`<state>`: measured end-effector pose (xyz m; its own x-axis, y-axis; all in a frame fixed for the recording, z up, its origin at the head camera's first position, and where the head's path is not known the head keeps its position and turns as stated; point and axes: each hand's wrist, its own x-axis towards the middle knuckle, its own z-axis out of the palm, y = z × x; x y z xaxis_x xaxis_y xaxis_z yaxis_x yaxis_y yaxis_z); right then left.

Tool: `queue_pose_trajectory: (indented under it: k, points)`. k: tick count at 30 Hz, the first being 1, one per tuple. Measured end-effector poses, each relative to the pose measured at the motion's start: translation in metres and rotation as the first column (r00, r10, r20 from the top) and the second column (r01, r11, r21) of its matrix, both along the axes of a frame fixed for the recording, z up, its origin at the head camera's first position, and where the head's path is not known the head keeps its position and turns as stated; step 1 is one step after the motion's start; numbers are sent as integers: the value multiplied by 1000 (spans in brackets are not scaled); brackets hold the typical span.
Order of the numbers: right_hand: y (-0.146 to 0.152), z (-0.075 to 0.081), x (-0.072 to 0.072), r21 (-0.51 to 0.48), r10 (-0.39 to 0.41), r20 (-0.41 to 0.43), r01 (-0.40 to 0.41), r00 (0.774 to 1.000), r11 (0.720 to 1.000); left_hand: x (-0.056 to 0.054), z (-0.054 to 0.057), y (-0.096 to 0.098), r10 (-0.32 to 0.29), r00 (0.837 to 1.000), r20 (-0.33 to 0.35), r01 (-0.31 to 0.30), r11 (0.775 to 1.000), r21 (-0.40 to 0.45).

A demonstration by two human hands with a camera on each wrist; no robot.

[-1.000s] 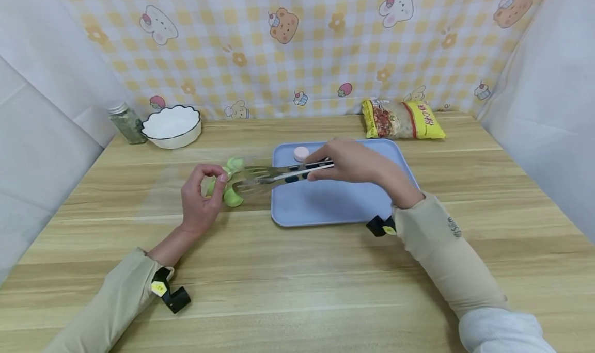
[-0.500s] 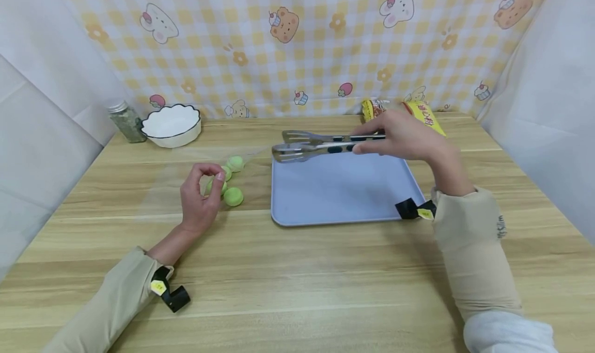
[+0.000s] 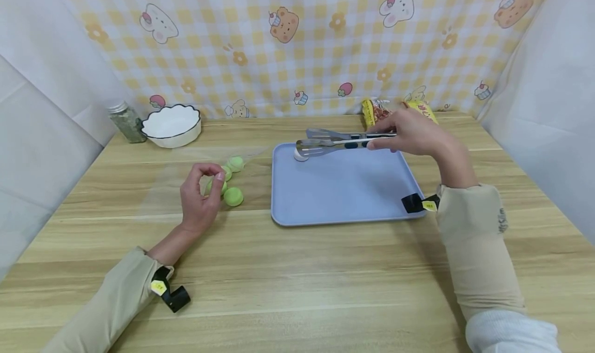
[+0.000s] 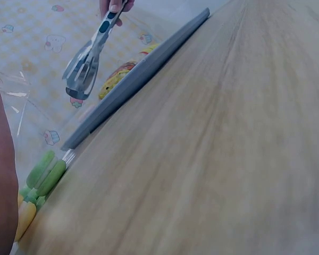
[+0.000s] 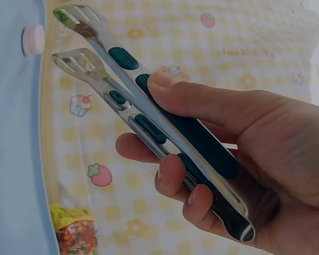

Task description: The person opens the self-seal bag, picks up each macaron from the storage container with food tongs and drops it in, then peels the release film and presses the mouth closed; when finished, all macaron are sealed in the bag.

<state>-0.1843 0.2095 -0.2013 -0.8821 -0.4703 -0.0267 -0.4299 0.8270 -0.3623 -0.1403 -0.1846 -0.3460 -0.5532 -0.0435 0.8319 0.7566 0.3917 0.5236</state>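
My left hand (image 3: 201,201) pinches the edge of a clear plastic bag (image 3: 167,188) lying on the table, thumb and forefinger curled into a ring. At the bag's mouth lie several green macarons (image 3: 233,196), partly hidden behind the fingers; the left wrist view shows green and yellow ones (image 4: 25,220) stacked close together. My right hand (image 3: 411,131) grips metal tongs (image 5: 149,119) with dark green grip pads. Their slotted ends stand a little apart with nothing between them, above the blue tray (image 3: 334,198). A pale pink macaron (image 5: 33,40) sits at the tray's back left, partly covered by the tongs in the head view.
A white scalloped bowl (image 3: 172,126) and a glass jar (image 3: 126,123) with a metal lid stand at the back left. Behind the tray lies a yellow food packet (image 3: 374,110), partly hidden by my right hand. A checked curtain (image 3: 316,43) hangs along the table's back edge.
The tongs have drawn back from among the green macarons, moving right and up over the tray, with their ends empty. My left hand has stayed almost still at the bag.
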Motion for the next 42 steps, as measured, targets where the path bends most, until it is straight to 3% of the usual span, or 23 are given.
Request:
queue_pose_trajectory:
  k: [7,16,34,42]
  points:
    - [4,-7,-8,-4,-13,27,13,1000,1000,2,3,3,30,999,18,-30,1000,4]
    - [6,-15,-15,6,-34,42,34,999,999,20,25,16,27,1000,15,-27,1000,5]
    - [6,-22,-21,-11,-15,75,16,997,1000,21,26,17,25,1000,17,-25,1000,1]
    - [0,-27,-22,1,-57,122,57,991,998,21,26,16,18,999,36,-18,1000,1]
